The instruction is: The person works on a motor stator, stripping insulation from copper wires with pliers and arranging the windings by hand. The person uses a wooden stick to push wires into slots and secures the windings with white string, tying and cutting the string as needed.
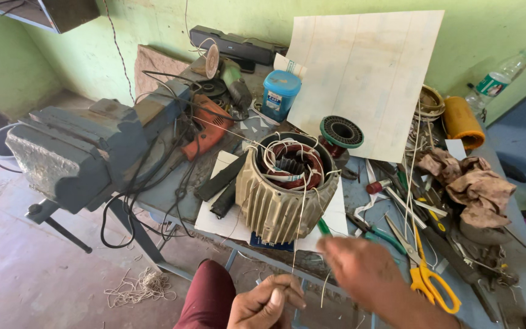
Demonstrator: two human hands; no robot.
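**White lacing cord run from the stator to our hands**

White cord (pixel 299 213), thin and limp, runs down from the windings of the motor stator (pixel 287 183) toward us. We pinch its lower end in the left hand (pixel 267 304), fingers closed tight on the strand, below the stator and off the tabletop (pixel 518 268) edge. The right hand (pixel 360 265) hovers just right of the cord, blurred; we cannot tell whether its fingers grip anything.

Handling judgement: the cord is light, soft and probably slippery under tension, so a pinch near the free end, as now, seems right. The stator looks heavy and rigid, with a finned metal housing; its copper coils and lacing look fragile, so any hold belongs on the fins, not the windings.

Right of the stator: yellow-handled scissors (pixel 433 277), pliers and a crumpled rag (pixel 473 186). Left of it: a grey bench vise (pixel 74 152) and an orange power tool (pixel 205 128). Behind it: a blue jar (pixel 280 94).
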